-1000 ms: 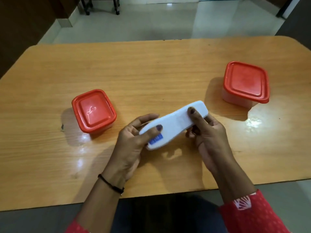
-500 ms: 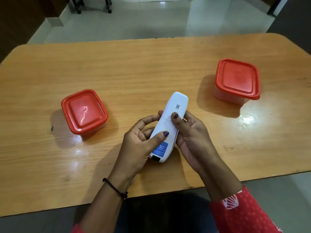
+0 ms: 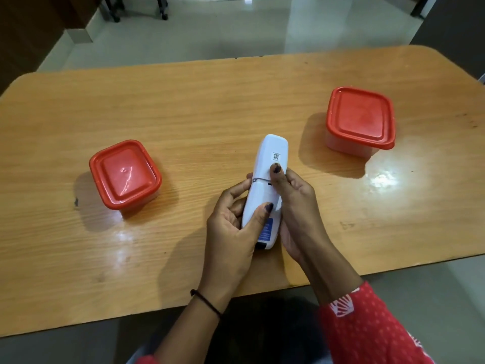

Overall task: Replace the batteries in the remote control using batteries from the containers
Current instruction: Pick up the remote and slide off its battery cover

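A white remote control [image 3: 265,190] is held back-side up over the table's near middle, its long axis pointing away from me. My left hand [image 3: 231,232] grips its lower half, thumb across the back near a blue label. My right hand [image 3: 296,206] holds its right side, thumb pressed on the back just above a thin gap at the battery cover's seam. Two containers with shut red lids stand on the table: one to the left [image 3: 125,174], one to the far right [image 3: 360,119]. No batteries are visible.
The wooden table [image 3: 210,106] has rounded corners and glossy light patches. Its near edge runs just below my wrists. Beyond it lies a pale tiled floor with dark furniture legs [image 3: 136,9] at the back.
The remote has turned from lying slantwise to pointing straight away from me. My right thumb has slid up to the cover's seam, where a thin gap now shows.
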Demonstrator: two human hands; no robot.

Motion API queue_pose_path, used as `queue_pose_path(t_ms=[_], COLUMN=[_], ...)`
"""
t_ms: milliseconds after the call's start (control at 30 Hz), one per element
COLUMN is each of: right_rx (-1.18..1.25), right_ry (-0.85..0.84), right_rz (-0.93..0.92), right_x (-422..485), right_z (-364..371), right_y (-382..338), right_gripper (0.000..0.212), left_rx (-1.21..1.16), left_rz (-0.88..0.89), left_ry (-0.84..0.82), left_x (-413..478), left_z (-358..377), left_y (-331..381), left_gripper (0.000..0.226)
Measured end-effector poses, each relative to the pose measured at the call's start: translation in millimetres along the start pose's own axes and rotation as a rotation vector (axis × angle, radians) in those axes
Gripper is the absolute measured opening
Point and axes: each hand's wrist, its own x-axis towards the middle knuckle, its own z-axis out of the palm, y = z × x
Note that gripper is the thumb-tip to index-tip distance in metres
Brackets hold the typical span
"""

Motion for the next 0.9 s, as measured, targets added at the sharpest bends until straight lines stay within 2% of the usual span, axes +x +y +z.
queue_pose_path(t_ms=[133, 267, 333, 433, 567, 633, 800, 900], right_rx=[-0.002, -0.421, -0.622, -0.916, -0.957, -1.030, -1.214, -1.270], right_ry=[-0.105, -0.107, -0.240, -0.399, -0.446, -0.452, -0.487, -0.490], right_rz=[0.086, -0.186, -0.295, -0.355, -0.285, -0.249, -0.295, -0.335], right_x=[5, 14, 15, 15, 15, 14, 10, 7], right_z=[-7, -17, -24, -32, -41, -44, -38, -33], right_y=[-7, -17, -24, -29, -40, -47, -42, -38], right_gripper=[0.033, 0.057, 0.060, 0.067, 0.071, 0.073, 0.052, 0.058], left_rx=[0.005, 0.072, 0.107, 0.095, 0.211, 0.284, 0.419, 0.433], left_rz=[-0.032, -0.080, -0.111, -0.184, -0.253, -0.284, -0.322, -0.307], left_ry=[-0.034, -0.060, -0.068, -0.103, -0.180, -0.241, -0.263, -0.232], left_x=[6, 10, 12, 15, 11, 7, 5, 5], left_z=[-12, -28, -35, -41, -43, -47, -59, -61], left_y=[7, 17, 21, 24, 31, 38, 45, 44], left_gripper=[0.044, 0.041, 0.040, 0.048, 0.062, 0.056, 0.048, 0.042])
